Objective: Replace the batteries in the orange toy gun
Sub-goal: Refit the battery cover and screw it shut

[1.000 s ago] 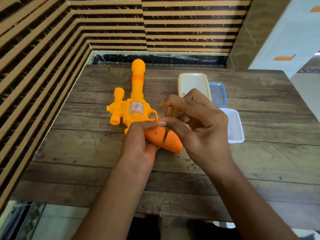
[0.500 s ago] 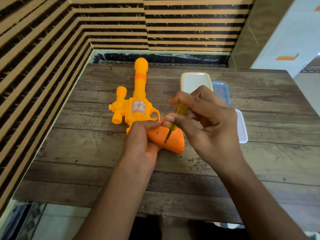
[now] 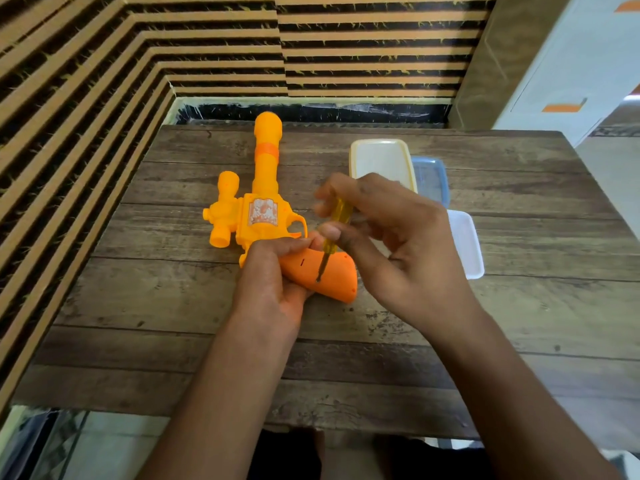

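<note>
The orange toy gun (image 3: 263, 216) lay on the counter (image 3: 519, 323), barrel toward 12 o'clock, left hand (image 3: 273, 285) clasping its grip while right-hand fingers (image 3: 332, 233) pinched the screwdriver (image 3: 334, 230), tip in the grip's screw hole at 7 o'clock.

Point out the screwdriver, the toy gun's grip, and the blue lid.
screwdriver (image 3: 338, 216): head view, on its yellow handle.
toy gun's grip (image 3: 334, 277): head view, on its darker orange side.
blue lid (image 3: 431, 178): head view, on its top.

Three plastic containers (image 3: 381, 161) lie on the wooden table (image 3: 519, 237).
</note>
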### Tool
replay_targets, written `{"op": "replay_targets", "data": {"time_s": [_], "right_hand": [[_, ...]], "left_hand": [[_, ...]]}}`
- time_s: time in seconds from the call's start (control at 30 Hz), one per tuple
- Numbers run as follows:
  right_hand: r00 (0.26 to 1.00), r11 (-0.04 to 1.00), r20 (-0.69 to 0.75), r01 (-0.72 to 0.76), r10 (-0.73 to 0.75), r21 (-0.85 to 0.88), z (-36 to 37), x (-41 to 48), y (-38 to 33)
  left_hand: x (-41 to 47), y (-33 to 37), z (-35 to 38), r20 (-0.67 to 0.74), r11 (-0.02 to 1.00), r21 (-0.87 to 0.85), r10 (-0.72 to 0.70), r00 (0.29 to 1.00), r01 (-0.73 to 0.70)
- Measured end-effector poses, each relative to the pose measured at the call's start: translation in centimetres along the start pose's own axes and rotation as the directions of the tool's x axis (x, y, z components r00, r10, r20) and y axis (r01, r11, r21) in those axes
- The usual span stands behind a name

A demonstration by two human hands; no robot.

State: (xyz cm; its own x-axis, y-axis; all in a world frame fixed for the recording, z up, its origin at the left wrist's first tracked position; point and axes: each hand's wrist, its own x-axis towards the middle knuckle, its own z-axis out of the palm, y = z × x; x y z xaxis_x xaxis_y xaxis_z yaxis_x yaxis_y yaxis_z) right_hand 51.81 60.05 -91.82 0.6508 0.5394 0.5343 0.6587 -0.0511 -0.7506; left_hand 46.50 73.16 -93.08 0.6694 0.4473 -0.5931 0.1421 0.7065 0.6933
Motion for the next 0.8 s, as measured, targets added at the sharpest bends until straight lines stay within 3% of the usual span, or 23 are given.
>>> {"op": "replay_targets", "data": {"time_s": [0.13, 0.33, 0.47, 0.67, 0.8], "right_hand": [[0.997, 0.995, 0.078, -0.019, 0.011, 0.094, 0.2, 0.0, -0.4], [0.999, 1.000, -0.050, -0.013, 0.011, -0.028, 0.4, 0.1, -0.4], [0.999, 0.998, -0.024, 0.038, -0.039, -0.042, 1.2, -0.1, -0.9], [0.999, 1.000, -0.047, 0.023, -0.023, -0.016, 1.6, -0.4, -1.0], [0.992, 0.992, -0.094, 0.072, -0.082, -0.106, 1.6, -0.4, -0.7]], "left_hand": [[0.0, 0.1, -0.1, 0.005, 1.000, 0.026, -0.006, 1.000, 0.006], [-0.1, 0.2, 0.1, 0.038, 1.000, 0.013, 0.006, 0.999, -0.007], [-0.4, 0.3, -0.5, 0.114, 0.998, 0.066, -0.002, 0.994, -0.006], [0.1, 0.2, 0.0, 0.049, 0.999, 0.021, 0.027, 0.998, -0.028], [-0.2, 0.1, 0.0, 0.064, 1.000, 0.018, -0.009, 0.998, 0.008]]}}
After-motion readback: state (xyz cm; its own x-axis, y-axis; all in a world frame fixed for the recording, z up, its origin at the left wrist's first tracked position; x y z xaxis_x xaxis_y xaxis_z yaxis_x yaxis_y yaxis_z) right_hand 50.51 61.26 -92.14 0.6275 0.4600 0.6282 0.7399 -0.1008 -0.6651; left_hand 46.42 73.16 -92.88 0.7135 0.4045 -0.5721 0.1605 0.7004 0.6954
